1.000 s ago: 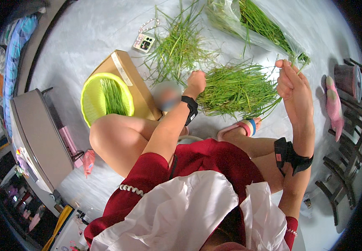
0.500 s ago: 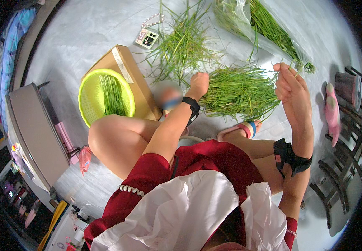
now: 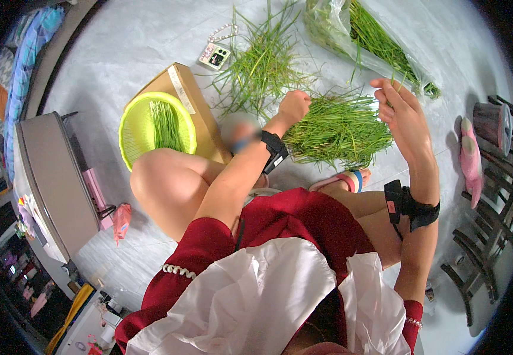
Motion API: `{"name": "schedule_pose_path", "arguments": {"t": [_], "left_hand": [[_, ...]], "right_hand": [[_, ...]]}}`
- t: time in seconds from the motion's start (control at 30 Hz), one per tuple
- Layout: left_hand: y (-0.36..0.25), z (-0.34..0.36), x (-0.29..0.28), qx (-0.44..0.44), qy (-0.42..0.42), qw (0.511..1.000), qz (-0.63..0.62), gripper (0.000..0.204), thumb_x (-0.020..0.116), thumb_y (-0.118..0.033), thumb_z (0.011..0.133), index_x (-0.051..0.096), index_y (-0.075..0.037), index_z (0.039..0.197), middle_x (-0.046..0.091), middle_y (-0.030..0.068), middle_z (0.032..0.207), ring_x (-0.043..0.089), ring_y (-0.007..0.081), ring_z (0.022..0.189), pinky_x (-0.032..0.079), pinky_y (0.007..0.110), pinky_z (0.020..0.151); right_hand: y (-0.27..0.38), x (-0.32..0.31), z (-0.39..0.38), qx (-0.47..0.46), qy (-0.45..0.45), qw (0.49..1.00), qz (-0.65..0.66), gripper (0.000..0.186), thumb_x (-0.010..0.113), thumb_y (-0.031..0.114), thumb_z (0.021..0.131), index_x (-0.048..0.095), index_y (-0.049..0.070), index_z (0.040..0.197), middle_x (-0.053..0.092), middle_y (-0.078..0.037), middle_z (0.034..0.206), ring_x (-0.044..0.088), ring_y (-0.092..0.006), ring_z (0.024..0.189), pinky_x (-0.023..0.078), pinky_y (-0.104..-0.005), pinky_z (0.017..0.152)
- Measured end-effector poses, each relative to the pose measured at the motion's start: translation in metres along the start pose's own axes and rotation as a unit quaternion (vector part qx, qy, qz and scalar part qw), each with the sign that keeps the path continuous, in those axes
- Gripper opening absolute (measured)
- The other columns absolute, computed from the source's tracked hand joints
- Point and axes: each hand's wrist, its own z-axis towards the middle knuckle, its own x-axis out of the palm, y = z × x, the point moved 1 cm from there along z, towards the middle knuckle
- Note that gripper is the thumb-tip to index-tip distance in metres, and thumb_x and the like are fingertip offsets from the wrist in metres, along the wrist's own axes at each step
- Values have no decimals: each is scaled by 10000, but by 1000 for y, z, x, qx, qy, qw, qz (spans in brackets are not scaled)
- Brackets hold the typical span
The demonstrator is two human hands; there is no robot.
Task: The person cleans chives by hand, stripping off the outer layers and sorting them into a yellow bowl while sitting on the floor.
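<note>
I sit on a pale floor over a pile of thin green stalks (image 3: 342, 127). My left hand (image 3: 293, 106) is closed into the near left edge of that pile, gripping stalks. My right hand (image 3: 403, 112) is raised to the right of the pile, fingers loosely curled, pinching a thin green stalk at the fingertips. A second loose heap of stalks (image 3: 262, 65) lies further away. A clear plastic bag of green stalks (image 3: 369, 35) lies at the far right. A yellow-green basket (image 3: 138, 127) holding trimmed stalks rests on a cardboard box (image 3: 200, 115) to my left.
A small patterned phone with a bead strap (image 3: 214, 55) lies beyond the box. A grey cabinet (image 3: 43, 177) stands at the left. Pink slippers (image 3: 472, 157), a dark cup-like container (image 3: 493, 121) and dark chair legs (image 3: 475, 260) are at the right. My sandalled foot (image 3: 342, 180) rests near the pile.
My left hand stays closed in the pile's edge. My right hand has shifted slightly, still raised beside the pile. The view has drifted a little.
</note>
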Motion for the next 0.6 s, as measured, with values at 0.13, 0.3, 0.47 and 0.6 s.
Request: {"name": "schedule_pose_path", "arguments": {"t": [0.13,0.3,0.47,0.6], "left_hand": [[-32,19,-15,-7,41,999,-5,182,525,-172,761,660,-50,756,623,147,714,595,260,606,472,323,560],[-98,32,-54,-213,130,899,-359,300,473,-285,866,617,-41,964,621,38,906,557,116,822,440,296,718],[-159,33,-89,-99,167,827,-528,349,455,-278,885,547,2,1072,563,48,1049,505,128,935,387,293,820],[-183,32,-87,-84,201,833,-509,323,503,-222,863,544,12,1082,587,38,927,520,109,817,398,259,739]], "right_hand": [[-6,-6,0,-9,26,999,-17,251,417,212,900,533,-6,950,384,37,698,289,-37,545,246,-192,477],[-8,-6,-3,42,80,996,-11,239,386,206,916,510,4,944,400,19,692,295,-53,559,270,-190,506],[-11,-9,-5,23,97,995,-1,222,382,184,914,510,4,930,410,23,701,294,-51,561,275,-192,511],[-15,-12,-8,-10,155,988,0,209,392,163,901,506,-11,916,441,-2,735,328,-51,548,291,-203,505]]}}
